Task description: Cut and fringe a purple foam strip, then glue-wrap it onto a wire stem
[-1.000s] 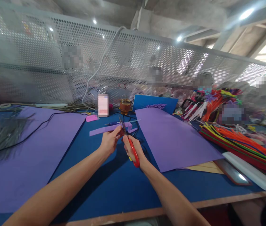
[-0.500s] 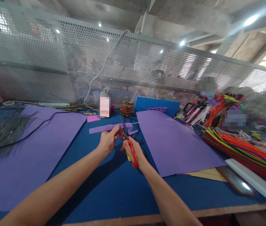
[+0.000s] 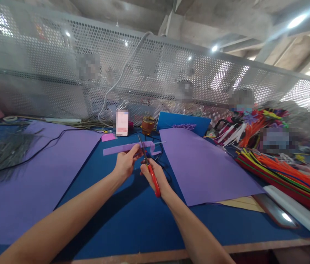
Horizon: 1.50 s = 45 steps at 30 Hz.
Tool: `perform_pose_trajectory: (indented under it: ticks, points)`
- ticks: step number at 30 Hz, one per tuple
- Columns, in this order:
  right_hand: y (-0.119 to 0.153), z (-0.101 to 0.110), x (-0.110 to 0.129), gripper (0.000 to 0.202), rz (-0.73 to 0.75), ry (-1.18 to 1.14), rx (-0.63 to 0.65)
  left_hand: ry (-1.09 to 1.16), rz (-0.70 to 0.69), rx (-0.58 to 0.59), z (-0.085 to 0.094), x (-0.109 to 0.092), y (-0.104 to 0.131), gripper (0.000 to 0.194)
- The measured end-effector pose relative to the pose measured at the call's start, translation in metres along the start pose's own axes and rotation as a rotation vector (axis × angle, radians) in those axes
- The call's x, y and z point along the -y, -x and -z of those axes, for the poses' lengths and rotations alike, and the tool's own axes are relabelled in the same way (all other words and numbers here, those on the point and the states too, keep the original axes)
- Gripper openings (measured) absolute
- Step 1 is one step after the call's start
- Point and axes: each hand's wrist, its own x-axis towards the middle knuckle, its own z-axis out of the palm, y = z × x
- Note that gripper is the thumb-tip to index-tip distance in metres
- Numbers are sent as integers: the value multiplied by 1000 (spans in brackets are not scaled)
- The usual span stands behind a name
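A narrow purple paper strip (image 3: 114, 150) is pinched between the thumb and fingers of my left hand (image 3: 127, 160), above the blue table. Its right end curls near the scissors. My right hand (image 3: 156, 173) is closed around red-handled scissors (image 3: 152, 172), whose blades point up and away and cross the strip just right of my left fingertips. Whether the blades are biting into the paper is too small to tell. Larger purple sheets lie on both sides, one on the right (image 3: 199, 165) and one on the left (image 3: 42, 176).
Dark wire stems (image 3: 6, 157) and a black cable lie over the left sheet. A phone (image 3: 121, 123), a glass of amber liquid (image 3: 148, 125) and a blue board (image 3: 193, 123) stand at the back. Colourful pipe cleaners (image 3: 287, 176) and a dark phone (image 3: 277, 212) lie at right.
The scissors' handles have come together, and the yellow inner part of the handle is no longer visible. My left hand and the strip have shifted very slightly.
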Motion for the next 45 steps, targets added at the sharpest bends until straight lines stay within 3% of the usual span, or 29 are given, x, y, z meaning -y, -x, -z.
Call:
perform_pose_trajectory:
  ticks: [9, 45]
  points:
    - [1, -3, 8, 37, -25, -5, -89, 3, 16, 28, -1, 1, 4, 29]
    - [3, -7, 13, 38, -187, -163, -39, 30, 47, 2, -1, -1, 4, 25]
